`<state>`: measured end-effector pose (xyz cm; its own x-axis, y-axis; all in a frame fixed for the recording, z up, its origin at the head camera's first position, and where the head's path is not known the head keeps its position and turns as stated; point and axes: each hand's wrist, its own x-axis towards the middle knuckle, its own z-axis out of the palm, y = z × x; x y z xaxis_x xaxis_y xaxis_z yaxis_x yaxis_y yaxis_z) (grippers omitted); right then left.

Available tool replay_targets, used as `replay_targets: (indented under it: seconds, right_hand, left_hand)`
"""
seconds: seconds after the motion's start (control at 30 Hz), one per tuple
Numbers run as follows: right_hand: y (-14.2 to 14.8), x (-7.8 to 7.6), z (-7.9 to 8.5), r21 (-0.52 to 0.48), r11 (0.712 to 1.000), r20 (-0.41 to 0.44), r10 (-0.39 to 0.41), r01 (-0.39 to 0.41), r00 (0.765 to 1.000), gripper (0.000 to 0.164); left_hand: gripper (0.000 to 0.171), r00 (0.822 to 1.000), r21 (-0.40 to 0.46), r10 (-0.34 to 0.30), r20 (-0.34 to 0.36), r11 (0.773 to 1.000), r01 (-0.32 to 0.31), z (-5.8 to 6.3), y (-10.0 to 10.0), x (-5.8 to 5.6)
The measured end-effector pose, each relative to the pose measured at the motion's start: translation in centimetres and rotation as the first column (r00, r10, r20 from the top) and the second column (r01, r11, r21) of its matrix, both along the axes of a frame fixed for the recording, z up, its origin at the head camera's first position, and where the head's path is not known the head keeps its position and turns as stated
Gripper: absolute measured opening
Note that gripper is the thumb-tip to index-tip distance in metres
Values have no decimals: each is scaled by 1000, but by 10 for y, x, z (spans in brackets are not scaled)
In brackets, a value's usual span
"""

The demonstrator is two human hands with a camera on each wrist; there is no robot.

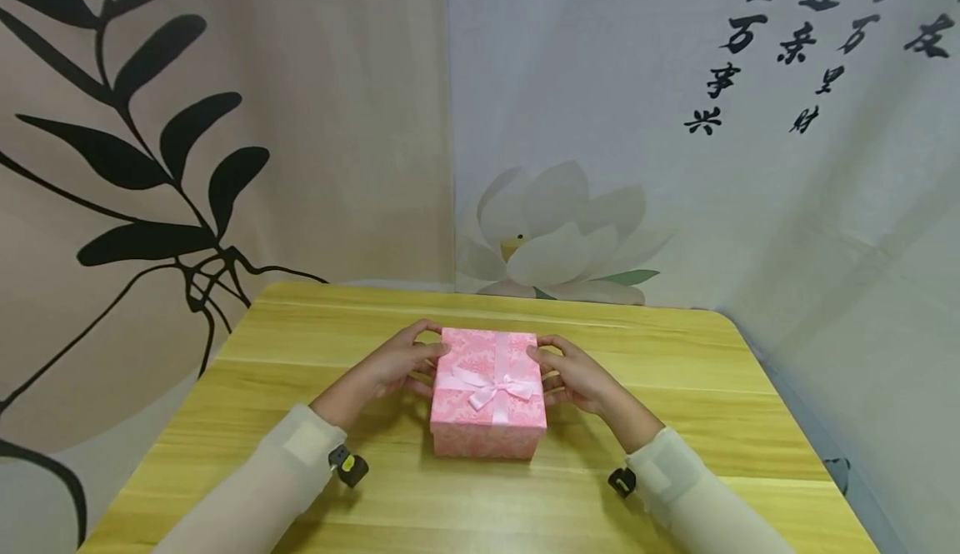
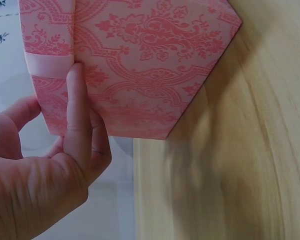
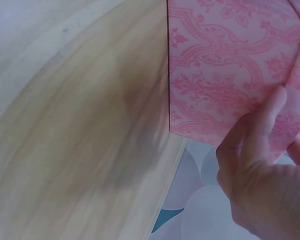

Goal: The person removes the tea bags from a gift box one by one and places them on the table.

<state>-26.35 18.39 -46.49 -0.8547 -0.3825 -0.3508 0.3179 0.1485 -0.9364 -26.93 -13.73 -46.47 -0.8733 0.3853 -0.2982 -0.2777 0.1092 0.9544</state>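
Observation:
A pink patterned gift box stands on the wooden table, its lid on top and a pale ribbon bow across the lid. My left hand holds the lid's left side, thumb near the top edge. In the left wrist view one finger reaches the lid's lower rim beside the ribbon band. My right hand holds the opposite side in the same way. The right wrist view shows a finger at the lid's rim, with the patterned box wall below it.
The yellow wood-grain table extends around the box, with rounded far corners. Behind it hang cloth backdrops with a dark leafy plant print, a pale lotus and black written characters. Small black devices sit at the left cuff and right cuff.

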Motion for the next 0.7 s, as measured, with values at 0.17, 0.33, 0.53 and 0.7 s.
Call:
replay_targets:
  seconds: [0.17,0.33,0.53,0.7]
  right_hand:
    - [-1,-1,3,-5,1000,0,-15,15,1000,59]
    - [-1,-2,8,-6,1000,9,-27,28,1000,59]
    - [0,-2,16,-20,999,-5,-33,33,999,61]
    - [-1,-3,22,-28,999,-16,-40,39,999,60]
  left_hand:
    - [49,1000,-3,18,4,1000,-18,3,0,-1]
    - [48,1000,-3,24,6,1000,-24,7,1,-3]
    - [48,1000,19,27,-9,999,-27,14,1,-4]
    - [52,999,28,34,-19,999,-34,21,1,-4]
